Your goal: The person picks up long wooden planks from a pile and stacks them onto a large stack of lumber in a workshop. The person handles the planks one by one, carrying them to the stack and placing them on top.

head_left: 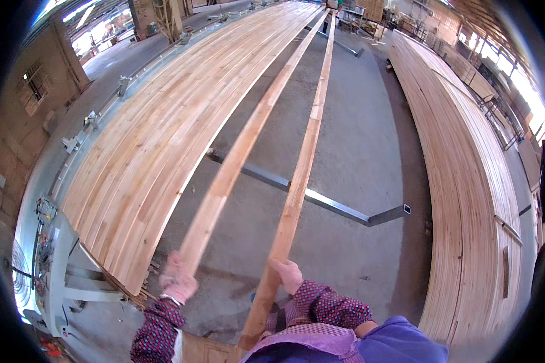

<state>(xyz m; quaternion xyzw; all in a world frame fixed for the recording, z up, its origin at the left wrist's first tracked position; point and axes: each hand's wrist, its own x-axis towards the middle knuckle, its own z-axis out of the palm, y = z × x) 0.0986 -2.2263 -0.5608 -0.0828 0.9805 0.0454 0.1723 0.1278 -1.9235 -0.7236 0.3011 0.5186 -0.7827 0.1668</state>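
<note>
Two long, narrow wooden strips stretch away from me toward the far end of the hall. My left hand (pixel 177 279), slightly blurred, is closed round the near end of the left wooden strip (pixel 224 181). On the right wooden strip (pixel 303 169), my right hand (pixel 286 275) grips the edge with the thumb on top; its near end runs down beside my body. Left of the strips lies a wide panel of many wooden strips (pixel 157 133) set side by side. The strips pass over a metal support bar (pixel 333 204).
A tall stack of long boards (pixel 460 181) stands along the right. Metal clamps (pixel 91 120) line the panel's left side. The support bar's square end (pixel 407 209) juts over the grey floor (pixel 363 139). A fan (pixel 21 278) stands lower left. Another person (pixel 332 5) is at the strips' far end.
</note>
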